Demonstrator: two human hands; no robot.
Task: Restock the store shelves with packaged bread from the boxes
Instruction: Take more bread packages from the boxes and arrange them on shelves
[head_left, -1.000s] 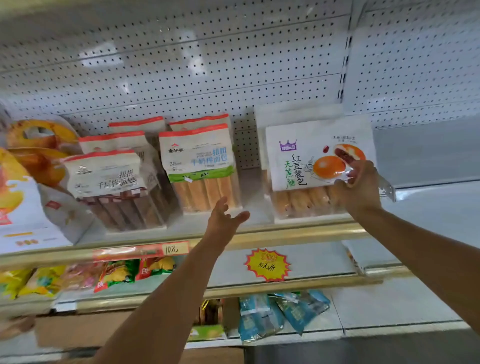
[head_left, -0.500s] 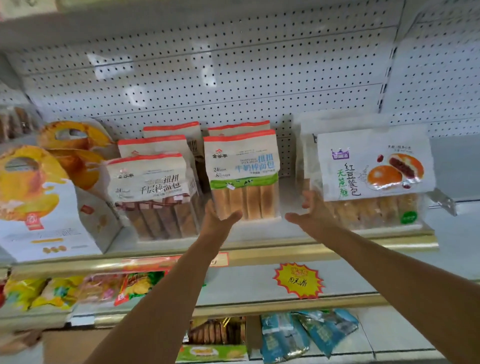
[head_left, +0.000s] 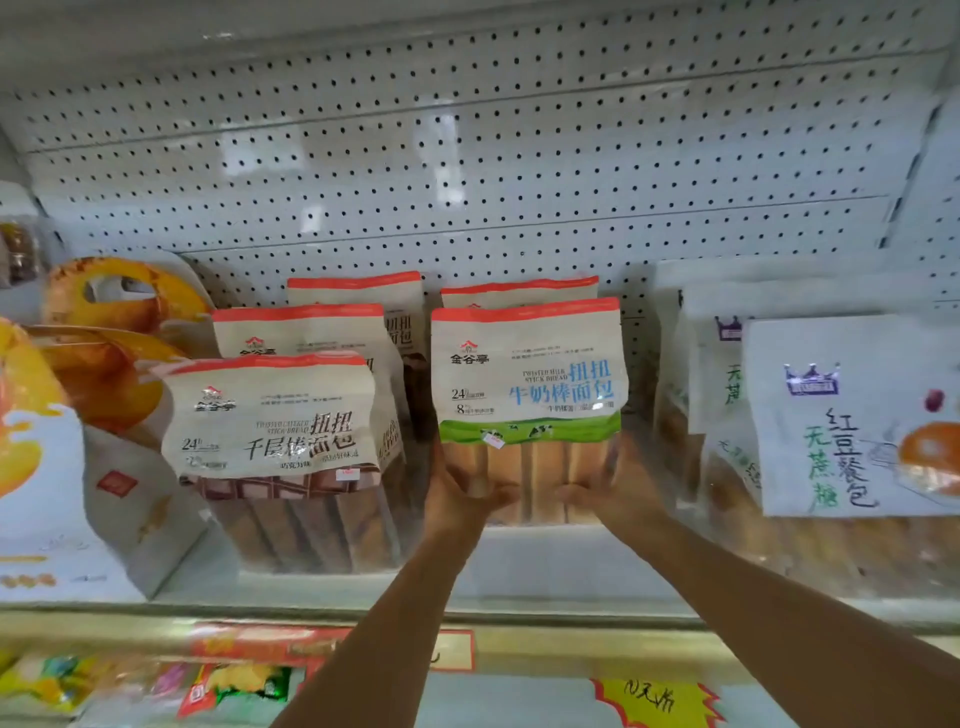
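Already well stocked, the white metal shelf with its pegboard back (head_left: 519, 566) carries several rows of packaged bread. Both hands are on the front milk stick-bread pack, a cream bag with a red top strip, green meadow band and clear window (head_left: 527, 395): the left hand (head_left: 462, 499) grips its lower left corner and the right hand (head_left: 605, 493) grips its lower right corner, fingers curled round the bag's bottom edge. The pack stands upright near the shelf's middle, with a matching pack just behind it. To its left stand three brown-window chocolate stick-bread packs (head_left: 275, 441) in a file, front to back. To its right, white red-bean bun bags with a purple crown logo (head_left: 852, 415) fill the row. My reading is that this pack is being squared up or pulled forward, so this shelf looks nearly done; no boxes are in view, so what stock remains cannot be judged
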